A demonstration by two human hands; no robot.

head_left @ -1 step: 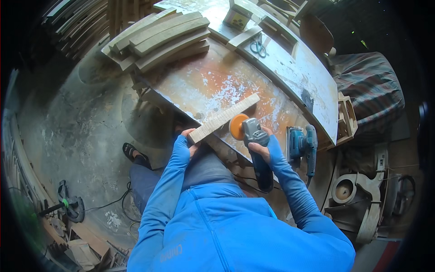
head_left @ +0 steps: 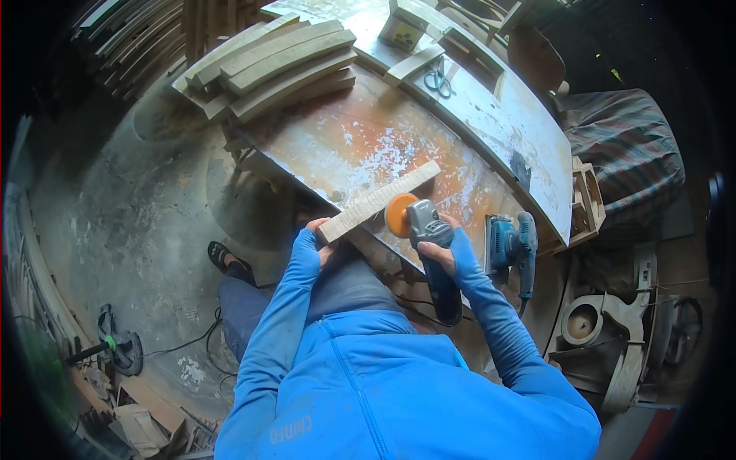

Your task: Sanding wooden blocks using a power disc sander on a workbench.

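My left hand point(head_left: 319, 239) is closed around the near end of a pale wooden strip point(head_left: 379, 201). The strip slants across the worktable point(head_left: 387, 138), its far end pointing up and to the right. In my right hand point(head_left: 445, 249) is a grey angle grinder point(head_left: 431, 224), my fingers wrapped round its body. Its round orange disc point(head_left: 400, 215) faces the strip's right-hand side, very close to it; I cannot tell whether they touch. Part of my right fingers is hidden behind the tool.
A blue-green sheet sander point(head_left: 510, 244) lies at the table's right end. Several curved wooden pieces point(head_left: 287, 65) are stacked at the far left. Behind, a raised white board point(head_left: 491, 115) carries green-handled scissors point(head_left: 438, 79). Power cords point(head_left: 211, 337) and wood scraps point(head_left: 146, 429) lie on the floor.
The grinder and my right hand have shifted very slightly to the left. The wooden strip and my left hand look almost unmoved.
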